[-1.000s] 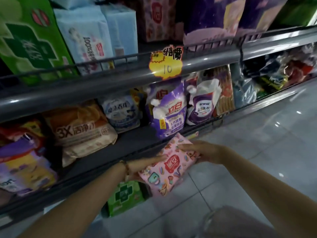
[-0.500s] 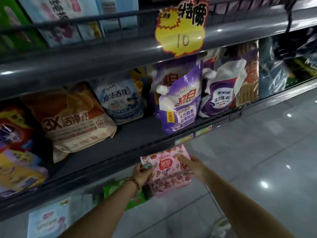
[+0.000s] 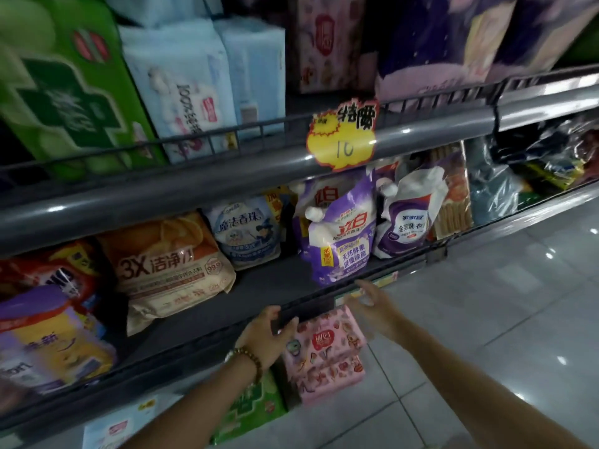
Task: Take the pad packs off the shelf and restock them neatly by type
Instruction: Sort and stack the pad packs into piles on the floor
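Note:
A pink pad pack (image 3: 327,343) with cartoon print sits low by the floor, on top of another pink pack (image 3: 330,379), just under the lower shelf's front edge. My left hand (image 3: 267,333), with a bead bracelet on the wrist, hovers at the pack's upper left corner with fingers loosely bent; contact is unclear. Above the pack's right corner, my right hand (image 3: 369,304) is spread and holds nothing. A green pad pack (image 3: 256,408) and a pale blue one (image 3: 120,427) lie on the floor to the left.
The top shelf holds green (image 3: 64,89), light blue (image 3: 184,89), pink (image 3: 324,43) and purple (image 3: 453,43) pad packs behind a wire rail. The lower shelf (image 3: 259,296) carries detergent bags (image 3: 340,241). A yellow price tag (image 3: 343,134) hangs from the rail. Grey tiled floor (image 3: 486,303) lies to the right.
Both hands held the pink pack in front of the shelf edge. It now rests on the pink pack below, and both hands have let go and lifted off it.

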A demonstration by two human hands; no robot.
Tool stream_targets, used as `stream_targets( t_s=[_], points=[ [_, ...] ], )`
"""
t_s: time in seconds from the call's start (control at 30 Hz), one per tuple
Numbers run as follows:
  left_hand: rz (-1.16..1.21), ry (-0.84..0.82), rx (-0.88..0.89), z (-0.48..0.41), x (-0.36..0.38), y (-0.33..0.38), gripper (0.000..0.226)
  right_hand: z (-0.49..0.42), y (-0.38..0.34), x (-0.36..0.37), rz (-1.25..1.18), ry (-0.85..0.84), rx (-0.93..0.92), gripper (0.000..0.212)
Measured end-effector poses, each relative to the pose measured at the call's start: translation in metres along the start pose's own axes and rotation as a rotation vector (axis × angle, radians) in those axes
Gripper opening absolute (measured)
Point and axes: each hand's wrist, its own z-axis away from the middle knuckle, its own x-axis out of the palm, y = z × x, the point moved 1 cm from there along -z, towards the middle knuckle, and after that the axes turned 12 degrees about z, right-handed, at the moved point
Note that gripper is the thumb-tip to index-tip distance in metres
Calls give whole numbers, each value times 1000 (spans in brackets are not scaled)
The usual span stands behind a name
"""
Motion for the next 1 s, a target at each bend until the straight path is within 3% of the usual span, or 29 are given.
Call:
stream_targets(
  t_s=[0.03,0.1,0.23,0.33,0.43,0.67,0.9,1.0],
  points=[
    [-69,-11,73,11,-13,21,61,9,-19,-15,22,19,-78,64],
    [-269,35,271,34,-40,72,63,25,-53,-45,58,52,-211,56],
    [-604,289,686,92,-99,186,69,63,-137,-111,33,144,-408,39],
    [-735,444,938,129,-141,261,73,75,-191,-146,-19,254,-520,31],
    [-782,654,1161,145,-179,314,78,78,-234,-164,-64,259,-612,30],
    [-843,771,786,82,-248,342,96,45,-308,-169,-139,268,-671,42],
    [-580,910,987,15,-275,308,75,-31,-361,-184,-161,363,-697,111],
    [-530,948,1032,3,-276,303,75,-67,-383,-200,-149,436,-676,118]
  ],
)
